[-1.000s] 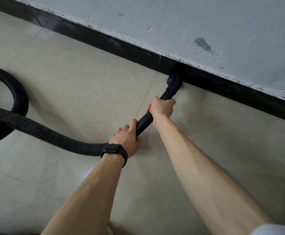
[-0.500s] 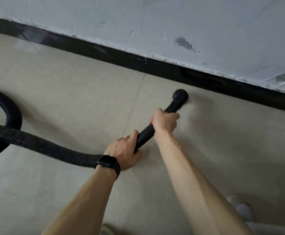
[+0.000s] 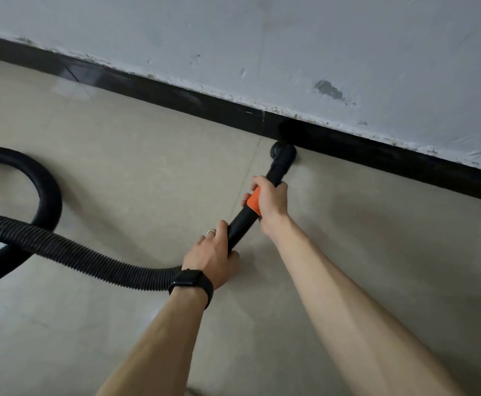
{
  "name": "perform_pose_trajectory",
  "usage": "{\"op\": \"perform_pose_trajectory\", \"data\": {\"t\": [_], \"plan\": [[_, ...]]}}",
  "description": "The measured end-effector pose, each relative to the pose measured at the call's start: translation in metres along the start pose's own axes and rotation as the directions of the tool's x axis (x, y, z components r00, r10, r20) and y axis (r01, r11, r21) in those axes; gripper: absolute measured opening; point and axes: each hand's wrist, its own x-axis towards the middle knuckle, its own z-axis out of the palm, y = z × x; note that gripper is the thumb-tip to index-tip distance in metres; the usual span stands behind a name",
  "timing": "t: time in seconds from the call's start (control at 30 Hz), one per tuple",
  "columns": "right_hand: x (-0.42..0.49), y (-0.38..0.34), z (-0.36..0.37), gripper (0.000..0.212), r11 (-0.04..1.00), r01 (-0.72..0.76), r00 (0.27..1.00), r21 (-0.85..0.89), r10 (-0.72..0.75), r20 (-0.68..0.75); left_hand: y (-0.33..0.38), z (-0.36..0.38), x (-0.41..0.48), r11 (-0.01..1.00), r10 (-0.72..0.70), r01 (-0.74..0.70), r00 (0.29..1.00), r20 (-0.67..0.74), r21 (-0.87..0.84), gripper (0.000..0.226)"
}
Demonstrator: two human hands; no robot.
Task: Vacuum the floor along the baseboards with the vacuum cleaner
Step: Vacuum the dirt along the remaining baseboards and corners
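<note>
The black vacuum wand (image 3: 240,224) runs diagonally from my hands up to a round nozzle (image 3: 283,152), which sits on the beige tile floor (image 3: 147,167) right against the black baseboard (image 3: 376,151). My right hand (image 3: 270,202) grips the wand at its orange collar (image 3: 253,202). My left hand (image 3: 213,257), with a ring and a black watch on the wrist, grips the wand's lower end where the ribbed black hose (image 3: 62,252) joins it.
The hose loops away to the left, crossing a smooth black tube (image 3: 45,190) that curls on the floor. Above the baseboard rises a scuffed grey-white wall (image 3: 319,52) with chipped paint. A tile joint (image 3: 250,167) runs from the baseboard toward my hands.
The nozzle has gone from a spot on the open floor forward to the baseboard, touching its foot. Both hands kept their grip on the wand.
</note>
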Motion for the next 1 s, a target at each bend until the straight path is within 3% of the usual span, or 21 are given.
{"op": "perform_pose_trajectory", "data": {"t": [0.1,0.23,0.37,0.67,0.87,1.0], "plan": [[0.003,-0.006,0.036,0.03,0.999,-0.018,0.99,0.042,0.012,0.143,-0.014,-0.015,0.01,0.983,-0.132,0.12,0.988,-0.084,-0.137,0.027],[0.006,-0.009,0.076,0.036,0.985,0.01,0.979,-0.17,0.024,0.202,-0.03,-0.015,0.013,0.959,-0.217,0.181,0.965,-0.151,-0.218,0.029],[0.008,-0.004,0.094,0.026,0.933,0.06,0.977,-0.354,0.019,0.214,-0.044,-0.01,0.026,0.912,-0.304,0.261,0.948,-0.094,-0.318,0.028],[0.014,0.004,0.055,0.036,0.918,0.102,0.988,-0.383,-0.049,0.146,-0.034,0.003,0.025,0.977,-0.149,0.136,0.986,-0.068,-0.166,0.029],[0.003,0.001,-0.005,0.034,0.979,0.038,0.997,-0.2,-0.052,-0.064,-0.013,0.01,0.029,0.991,0.132,-0.132,0.991,0.034,0.0,0.028],[0.005,-0.005,-0.009,0.038,1.0,-0.001,0.99,-0.001,0.0,-0.14,-0.014,-0.001,0.05,0.976,0.195,-0.201,0.977,0.082,0.082,0.032]]}}
